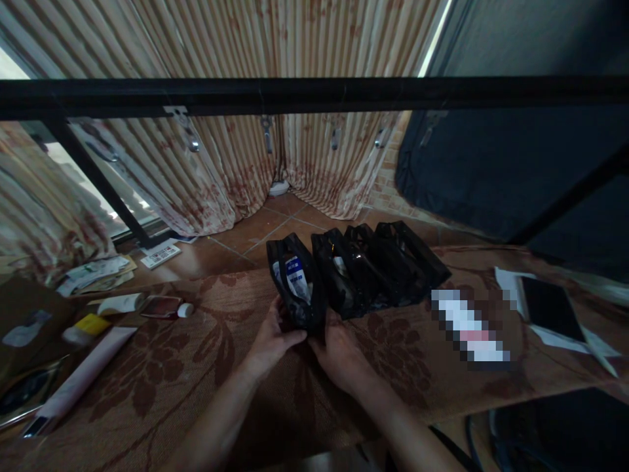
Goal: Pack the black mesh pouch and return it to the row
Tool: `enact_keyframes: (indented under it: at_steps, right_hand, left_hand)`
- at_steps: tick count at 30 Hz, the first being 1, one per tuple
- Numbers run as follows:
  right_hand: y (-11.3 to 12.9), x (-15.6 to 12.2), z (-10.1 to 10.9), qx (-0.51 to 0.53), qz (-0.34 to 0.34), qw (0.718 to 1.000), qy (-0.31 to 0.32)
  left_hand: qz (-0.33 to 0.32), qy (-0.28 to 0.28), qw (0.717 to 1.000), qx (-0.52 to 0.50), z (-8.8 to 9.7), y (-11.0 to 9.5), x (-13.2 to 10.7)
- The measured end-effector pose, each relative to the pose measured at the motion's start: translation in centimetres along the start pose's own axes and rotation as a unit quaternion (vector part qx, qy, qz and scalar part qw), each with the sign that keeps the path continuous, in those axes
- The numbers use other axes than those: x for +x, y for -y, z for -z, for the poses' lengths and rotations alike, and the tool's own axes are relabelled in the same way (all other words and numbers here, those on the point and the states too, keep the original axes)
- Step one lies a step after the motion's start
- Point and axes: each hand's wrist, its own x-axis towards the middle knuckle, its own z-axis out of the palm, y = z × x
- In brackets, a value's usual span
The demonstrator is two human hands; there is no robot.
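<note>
A black pouch point(314, 278) with a see-through panel stands upright on the cloth-covered surface in front of me. Inside it shows a blue-and-white packet point(297, 278). My left hand point(276, 333) grips the pouch's lower left side, thumb along the near edge. On the opposite side, my right hand point(340, 346) is closed against the lower right of the same pouch, its fingertips partly hidden. Close by on the right, several similar black pouches point(378, 278) stand in a row; one holds something pale.
At left lie a pink-white tube point(83, 377), a yellow-capped item point(88, 328), a small bottle point(164, 307) and a brown box point(27, 321). On the right are a blurred-out item point(469, 328) and a dark tablet-like device point(553, 311) on papers. A black bar point(314, 95) crosses behind.
</note>
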Motion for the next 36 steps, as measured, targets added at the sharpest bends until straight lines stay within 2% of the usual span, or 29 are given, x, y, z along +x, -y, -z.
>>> enact_keyframes:
  at_steps: [5,12,18,20,25,29,31,33,36]
  right_hand:
    - [0.1,-0.5,0.5,0.009,-0.002,1.0,0.023]
    - [-0.5,-0.8,0.8,-0.049,-0.02,0.998,0.025]
    - [-1.4,-0.7,1.3,-0.132,-0.024,0.991,0.011]
    - [-1.3,-0.7,1.7,-0.119,-0.012,0.993,0.006]
    - [-0.4,-1.1,2.4,0.03,0.061,0.998,-0.009]
    - [-0.1,-1.2,1.8,0.198,0.036,0.98,-0.003]
    - [0.0,-1.0,1.4,0.315,0.006,0.949,0.023]
    - [0.0,-0.9,1.1,0.419,-0.026,0.906,0.05]
    - [0.4,-1.0,1.3,0.513,-0.044,0.854,0.073]
  left_hand:
    - [-0.004,-0.002,1.0,0.03,-0.1,1.1,0.1]
    - [-0.009,0.012,0.999,0.04,-0.4,0.9,0.6]
    - [-0.025,-0.026,0.998,0.053,-0.8,1.6,0.7]
    - [-0.03,-0.034,0.997,0.068,-0.9,1.7,0.6]
    - [-0.037,-0.012,0.996,0.083,-1.1,1.3,0.4]
    - [-0.033,0.0,0.996,0.081,-1.4,0.7,0.0]
    - [-0.026,-0.009,0.995,0.097,-1.5,0.3,-0.2]
    - [-0.021,-0.018,0.993,0.119,-1.6,0.0,-0.3]
    - [-0.03,-0.022,0.988,0.149,-1.7,-0.4,-0.6]
